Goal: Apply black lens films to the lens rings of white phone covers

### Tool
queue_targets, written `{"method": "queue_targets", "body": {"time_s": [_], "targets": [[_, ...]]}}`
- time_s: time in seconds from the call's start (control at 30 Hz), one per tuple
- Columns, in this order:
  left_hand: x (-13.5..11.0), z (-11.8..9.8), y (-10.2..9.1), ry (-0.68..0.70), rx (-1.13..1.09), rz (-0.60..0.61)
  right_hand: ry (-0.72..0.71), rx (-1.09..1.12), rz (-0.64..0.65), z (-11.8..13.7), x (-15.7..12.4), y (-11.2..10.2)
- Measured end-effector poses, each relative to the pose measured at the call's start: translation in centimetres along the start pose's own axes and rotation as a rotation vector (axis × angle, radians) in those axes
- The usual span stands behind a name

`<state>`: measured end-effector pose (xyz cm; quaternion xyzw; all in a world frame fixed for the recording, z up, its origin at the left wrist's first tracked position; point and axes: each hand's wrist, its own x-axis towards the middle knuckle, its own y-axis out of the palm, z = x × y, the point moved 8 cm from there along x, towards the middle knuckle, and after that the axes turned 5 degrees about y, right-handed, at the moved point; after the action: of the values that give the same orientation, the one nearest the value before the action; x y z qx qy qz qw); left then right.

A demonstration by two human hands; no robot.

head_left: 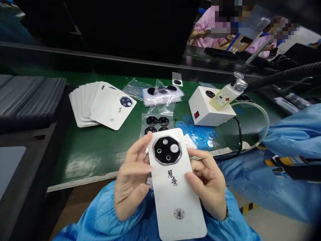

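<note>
A white phone back cover [179, 197] is tilted up in front of me, its outer face showing. It carries a black octagonal camera lens panel [167, 150] with a silver rim, dark lettering below and a round emblem near the bottom. My right hand [209, 184] grips the right edge, thumb on the face and fingers bent behind. My left hand [131, 177] is at the left edge, fingers spread and fingertips against or very near it; its thumb stands apart from the cover. Just beyond lies a clear bag with black lens panels [151, 120], partly hidden by the cover.
A fanned stack of white covers [110, 107] lies left, with dark trays [30, 100] beyond it. Behind are wrapped lens panels [163, 95], blue film scraps [198, 134], and a white box [213, 107] with a pump bottle [228, 93]. A co-worker's blue sleeve [296, 127] is right.
</note>
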<state>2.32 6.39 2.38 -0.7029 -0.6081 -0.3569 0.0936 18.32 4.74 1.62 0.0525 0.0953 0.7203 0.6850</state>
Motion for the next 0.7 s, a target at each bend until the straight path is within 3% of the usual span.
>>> {"method": "queue_targets", "body": {"time_s": [0.1, 0.23, 0.5, 0.6, 0.7], "targets": [[0.8, -0.7, 1.7, 0.081, 0.001, -0.025, -0.147, -0.103, -0.085, 1.2, -1.1, -0.6], [1.8, -1.2, 3.1, 0.133, 0.114, -0.048, -0.208, -0.097, -0.147, 1.2, -1.7, -1.0], [0.4, 2.5, 4.8, -0.401, -0.145, -0.010, -0.267, -0.069, -0.190, 1.0, -2.0, -2.2], [-0.1, 2.7, 4.9, -0.481, -0.154, -0.022, -0.299, -0.084, -0.197, 1.0, -2.3, -2.4], [0.1, 2.4, 5.0, -0.438, -0.105, -0.004, -0.305, -0.105, -0.209, 1.1, -2.6, -2.5]]}}
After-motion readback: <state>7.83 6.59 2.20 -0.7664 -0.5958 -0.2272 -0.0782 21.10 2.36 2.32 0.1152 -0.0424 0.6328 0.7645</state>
